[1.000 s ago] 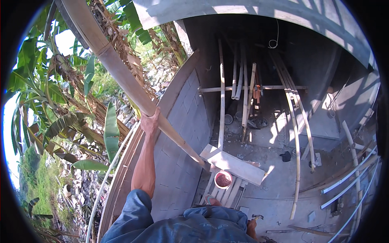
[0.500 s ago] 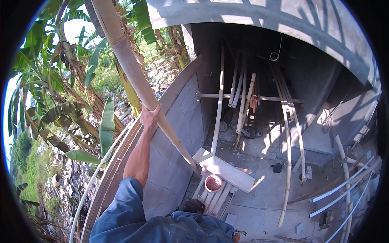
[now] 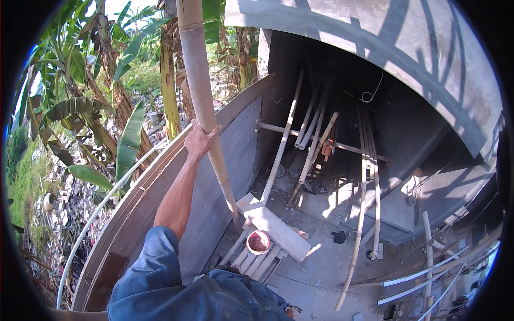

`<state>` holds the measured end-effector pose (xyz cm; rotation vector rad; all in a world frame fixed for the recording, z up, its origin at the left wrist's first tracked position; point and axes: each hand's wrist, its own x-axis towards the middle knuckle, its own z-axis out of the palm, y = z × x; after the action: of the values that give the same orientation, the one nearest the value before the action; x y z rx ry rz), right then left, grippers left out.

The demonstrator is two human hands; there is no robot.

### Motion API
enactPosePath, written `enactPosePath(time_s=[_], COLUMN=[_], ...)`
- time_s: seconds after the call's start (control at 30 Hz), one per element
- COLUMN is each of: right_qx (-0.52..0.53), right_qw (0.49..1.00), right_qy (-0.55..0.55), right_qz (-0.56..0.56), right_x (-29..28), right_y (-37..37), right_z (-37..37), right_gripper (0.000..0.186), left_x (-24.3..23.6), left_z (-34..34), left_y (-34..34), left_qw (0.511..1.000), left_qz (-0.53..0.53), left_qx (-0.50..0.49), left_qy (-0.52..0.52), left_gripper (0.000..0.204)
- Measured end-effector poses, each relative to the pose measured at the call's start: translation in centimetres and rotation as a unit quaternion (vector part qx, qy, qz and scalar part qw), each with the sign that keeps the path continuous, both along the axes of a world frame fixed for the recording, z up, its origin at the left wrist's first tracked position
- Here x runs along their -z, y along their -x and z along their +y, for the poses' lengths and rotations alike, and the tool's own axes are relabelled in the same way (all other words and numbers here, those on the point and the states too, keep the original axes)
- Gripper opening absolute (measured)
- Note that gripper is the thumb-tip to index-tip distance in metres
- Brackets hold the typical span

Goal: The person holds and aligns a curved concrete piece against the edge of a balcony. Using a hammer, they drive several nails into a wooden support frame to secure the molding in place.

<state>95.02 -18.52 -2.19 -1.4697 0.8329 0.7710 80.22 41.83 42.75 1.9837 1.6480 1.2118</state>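
My left hand [image 3: 202, 138] grips a thick, pale bamboo pole [image 3: 195, 75] that slants from the top of the view down beside the block wall [image 3: 225, 142]. Its lower end is by a pale board [image 3: 270, 227] on some slats [image 3: 263, 263]. A bucket with reddish contents [image 3: 258, 242] sits on those slats. Only a sliver of my right hand [image 3: 290, 313] shows at the lower edge beside my clothing, closed on a small object too small to make out.
Long bamboo poles [image 3: 353, 257] and crossbars lie below on the right, with white strips [image 3: 407, 278]. A concrete canopy [image 3: 369, 27] arches over a dark room. Outside the wall at left are banana plants [image 3: 128, 139], rubble and a white pipe [image 3: 85, 230].
My left hand and the pole have swung up and rightward in view, and the pole now stands more upright. The scene has tilted and shifted. My right hand has become mostly hidden.
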Motion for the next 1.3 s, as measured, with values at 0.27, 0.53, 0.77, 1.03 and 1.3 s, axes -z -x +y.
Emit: enactPosePath(time_s=[0.27, 0.53, 0.77, 1.03, 1.3], right_qx=[-0.048, -0.094, -0.116, -0.107, -0.112], right_qw=[0.999, 0.995, 0.992, 0.993, 0.992], right_qy=[0.014, 0.027, 0.04, 0.049, 0.057], right_qz=[-0.01, -0.015, -0.02, -0.009, 0.0], right_x=[-1.0, -1.1, -1.6, -1.0, -0.3], right_y=[-1.8, -1.2, -0.5, 0.8, 2.0], right_z=[0.3, -1.6, -3.4, -4.6, -4.9], right_gripper=[0.025, 0.024, 0.025, 0.025, 0.026], left_x=[-4.9, -16.3, -18.5, -18.1, -17.2], left_z=[-13.2, -29.1, -30.0, -30.0, -27.5], left_y=[2.3, 5.0, 4.4, 2.3, 2.3], left_qw=[0.988, 0.707, 0.65, 0.707, 0.545], left_qz=[-0.106, -0.413, -0.415, -0.385, -0.379], left_qx=[0.106, 0.564, 0.566, 0.498, 0.682], left_qy=[0.037, -0.109, -0.289, -0.321, -0.307], left_gripper=[0.044, 0.032, 0.048, 0.045, 0.061])
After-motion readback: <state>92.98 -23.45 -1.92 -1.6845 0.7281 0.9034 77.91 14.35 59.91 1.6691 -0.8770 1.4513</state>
